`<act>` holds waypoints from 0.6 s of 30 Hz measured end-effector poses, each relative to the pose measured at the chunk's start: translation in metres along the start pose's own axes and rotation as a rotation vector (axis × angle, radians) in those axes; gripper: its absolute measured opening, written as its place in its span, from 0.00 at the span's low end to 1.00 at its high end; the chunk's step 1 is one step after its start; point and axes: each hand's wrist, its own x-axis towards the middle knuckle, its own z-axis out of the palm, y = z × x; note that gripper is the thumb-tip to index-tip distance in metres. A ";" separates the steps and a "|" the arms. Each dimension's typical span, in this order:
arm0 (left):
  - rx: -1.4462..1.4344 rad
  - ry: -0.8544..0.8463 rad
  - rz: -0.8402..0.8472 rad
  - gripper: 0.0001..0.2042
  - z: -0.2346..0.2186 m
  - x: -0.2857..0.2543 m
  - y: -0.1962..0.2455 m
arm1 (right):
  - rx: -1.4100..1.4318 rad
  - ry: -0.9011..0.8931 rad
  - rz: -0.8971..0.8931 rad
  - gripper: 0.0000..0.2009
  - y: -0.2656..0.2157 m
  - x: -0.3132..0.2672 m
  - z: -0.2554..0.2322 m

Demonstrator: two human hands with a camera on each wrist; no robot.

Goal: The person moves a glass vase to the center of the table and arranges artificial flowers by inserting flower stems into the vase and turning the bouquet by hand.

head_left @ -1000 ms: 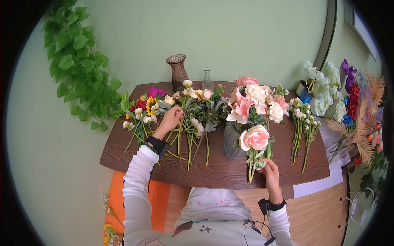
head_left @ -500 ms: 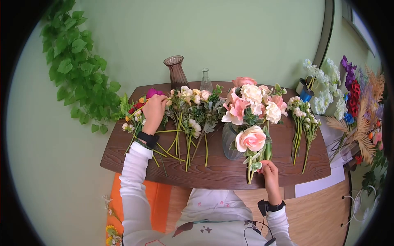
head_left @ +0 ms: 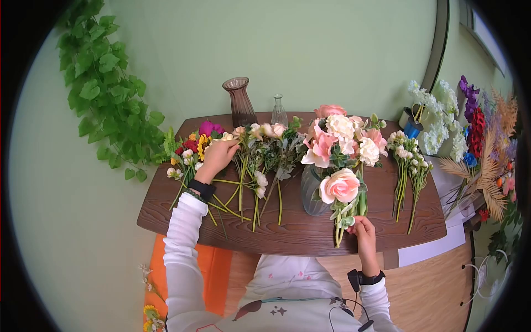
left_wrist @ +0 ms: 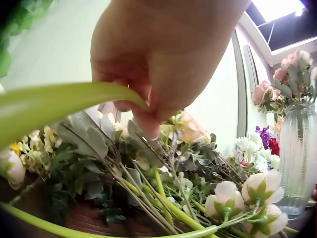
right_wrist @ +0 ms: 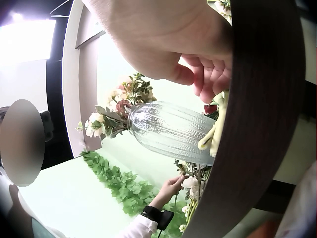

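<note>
1. Since half a second ago, the left hand [head_left: 218,159] is shifting rightward and slightly nearer to the person, leaving the purple bloom [head_left: 210,128] and sunflower [head_left: 204,143] showing; the right hand [head_left: 365,235] is staying where it was.
2. Seen from the left wrist, the left thumb and fingertips are pinching a green stem [left_wrist: 59,96], which is running across to that view's left edge. They are hovering above the heap of loose flowers and foliage [left_wrist: 183,173] on the left half of the dark wooden table [head_left: 304,235].
3. At the table's near edge, the right hand is keeping its fingers [right_wrist: 207,89] curled beside the leafy stems [head_left: 338,231]. Whether they are gripping anything, I cannot tell.
4. Just above those stems in the head view, a pink rose [head_left: 339,187] is showing in front of the ribbed glass vase [head_left: 312,195], where a pink and cream bouquet [head_left: 340,130] is standing.
5. Behind the heap, a brown vase [head_left: 240,105] and a small clear bottle [head_left: 279,113] are standing upright; white-flowered sprigs [head_left: 402,152] are lying to the right.
</note>
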 end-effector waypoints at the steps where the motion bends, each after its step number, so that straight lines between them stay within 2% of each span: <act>1: -0.129 -0.065 -0.074 0.11 0.005 0.001 -0.002 | 0.000 0.000 -0.003 0.08 0.000 0.000 0.000; 5: -0.258 0.035 0.011 0.11 0.033 0.012 -0.019 | -0.014 0.006 0.001 0.08 0.000 0.001 0.001; 7: -0.333 0.042 -0.055 0.09 0.039 0.017 -0.017 | -0.017 0.009 0.006 0.08 0.000 0.000 0.001; 11: -0.385 0.068 -0.066 0.09 0.036 0.025 -0.006 | -0.016 0.015 0.014 0.08 0.000 0.001 -0.001; 13: -0.391 0.037 -0.204 0.09 0.030 0.029 0.002 | -0.004 0.018 0.017 0.08 0.003 0.001 -0.003; 14: -0.392 0.037 -0.201 0.09 0.033 0.031 0.000 | -0.002 0.016 0.012 0.08 0.004 0.002 -0.004; 16: -0.421 0.229 0.046 0.09 0.035 0.033 0.000 | -0.002 0.013 0.009 0.08 0.004 0.002 -0.004; 17: -0.421 0.228 0.046 0.09 0.033 0.033 0.002 | -0.003 0.016 0.009 0.08 0.003 0.001 -0.003; 18: -0.404 0.291 0.116 0.10 0.031 0.032 0.005 | -0.003 0.019 0.011 0.08 0.003 0.001 -0.003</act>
